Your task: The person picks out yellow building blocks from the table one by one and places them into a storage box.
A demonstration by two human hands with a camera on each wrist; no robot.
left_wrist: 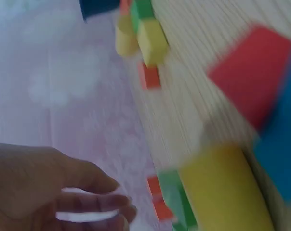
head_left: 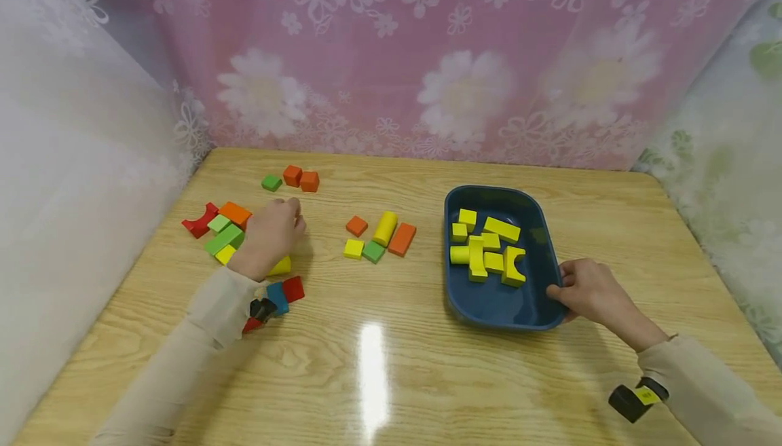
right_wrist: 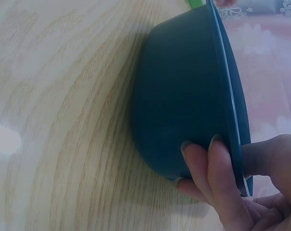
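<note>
My left hand [head_left: 269, 237] hovers over the pile of coloured wooden blocks on the left of the table. In the left wrist view its fingers [left_wrist: 90, 199] are loosely bent, with nothing seen between thumb and fingers. A yellow cylinder [head_left: 280, 266] lies partly hidden by this hand; a green block [head_left: 225, 239] lies beside it. At the right, my right hand [head_left: 595, 290] grips the near right corner of a dark blue plastic tub [head_left: 507, 313]. Its thumb goes inside the rim while the fingers [right_wrist: 220, 168] press the outer wall. Several yellow blocks [head_left: 493, 263] lie in the tub.
Between pile and tub lies a small group with a yellow cylinder [head_left: 385, 229] and an orange block [head_left: 402, 239]. Two orange-red blocks [head_left: 309, 181] and a green one [head_left: 271, 182] lie farther back. Red [head_left: 294, 288] and blue blocks [head_left: 277, 298] lie near my left wrist.
</note>
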